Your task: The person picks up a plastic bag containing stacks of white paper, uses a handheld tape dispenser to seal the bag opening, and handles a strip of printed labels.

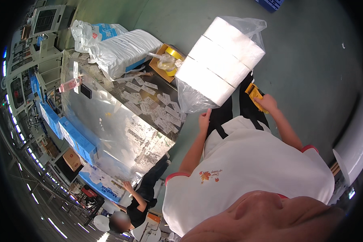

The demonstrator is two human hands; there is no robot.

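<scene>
A large clear plastic bag [194,99] wraps a block of white stacked packs [221,60], which look like paper. It lies tilted in front of me, beside the metal table's right end. My left hand [205,120] is closed at the bag's near edge, its fingertips pinching the loose plastic. My right hand [267,103] grips a yellow tape dispenser [254,93], held to the right of the bag and apart from it. The right fingers wrap round the dispenser's near side.
On the metal table [105,121] lie many printed labels [147,103], a phone [86,91], white sacks [125,48] and an open carton [159,64] with yellow tape rolls [173,53]. Blue-and-white boxes [78,139] line its far side. Another person [139,201] works at the near left.
</scene>
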